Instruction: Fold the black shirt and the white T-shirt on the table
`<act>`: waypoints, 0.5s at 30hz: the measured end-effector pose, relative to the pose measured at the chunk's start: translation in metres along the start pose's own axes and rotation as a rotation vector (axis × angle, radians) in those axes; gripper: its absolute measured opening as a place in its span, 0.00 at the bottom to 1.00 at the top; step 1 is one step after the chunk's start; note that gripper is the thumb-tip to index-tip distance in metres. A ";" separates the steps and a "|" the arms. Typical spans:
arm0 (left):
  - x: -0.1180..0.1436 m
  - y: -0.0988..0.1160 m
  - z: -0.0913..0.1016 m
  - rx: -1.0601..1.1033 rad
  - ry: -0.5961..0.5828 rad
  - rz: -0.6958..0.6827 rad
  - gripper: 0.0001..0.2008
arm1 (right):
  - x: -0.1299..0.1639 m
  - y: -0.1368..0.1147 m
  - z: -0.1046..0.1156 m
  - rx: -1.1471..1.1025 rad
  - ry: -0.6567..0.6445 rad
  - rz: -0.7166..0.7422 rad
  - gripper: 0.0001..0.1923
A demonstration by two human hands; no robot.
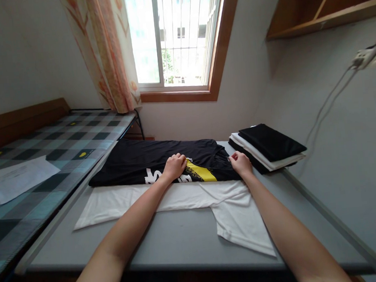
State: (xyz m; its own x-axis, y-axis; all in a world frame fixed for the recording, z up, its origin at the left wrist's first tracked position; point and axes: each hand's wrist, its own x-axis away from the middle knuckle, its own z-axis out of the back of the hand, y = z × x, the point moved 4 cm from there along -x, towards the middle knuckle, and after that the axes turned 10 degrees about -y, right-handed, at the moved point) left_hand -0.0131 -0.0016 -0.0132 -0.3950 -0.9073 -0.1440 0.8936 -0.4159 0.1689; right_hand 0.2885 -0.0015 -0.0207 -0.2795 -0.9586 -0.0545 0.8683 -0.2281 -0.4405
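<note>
A black T-shirt [162,150] with white lettering and a yellow print lies partly folded over a white T-shirt [179,196]. One sleeve of the white shirt spreads toward the table's near edge. My left hand [176,165] rests on the middle of the black T-shirt beside the yellow print, its fingers curled and closed on the cloth. At the right end, near the collar, my right hand [241,163] pinches the edge of the same shirt. The fingertips of both hands are partly hidden.
A stack of folded black and white clothes [270,144] sits at the back right of the grey table [183,233]. On the left, a bed with a checked cover [62,136] holds paper sheets [20,180]. A curtain [111,55] hangs by the window; a cable [323,107] runs down the right wall.
</note>
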 end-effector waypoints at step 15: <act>-0.004 -0.003 0.010 0.184 0.005 0.028 0.10 | 0.020 -0.006 0.024 -0.261 -0.456 0.390 0.31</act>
State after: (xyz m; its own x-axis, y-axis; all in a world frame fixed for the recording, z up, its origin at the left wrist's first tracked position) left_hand -0.0165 0.0025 -0.0039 -0.3693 -0.9185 -0.1414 0.8499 -0.3954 0.3484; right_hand 0.2873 -0.0229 0.0023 0.2878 -0.9518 0.1060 0.7268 0.1450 -0.6713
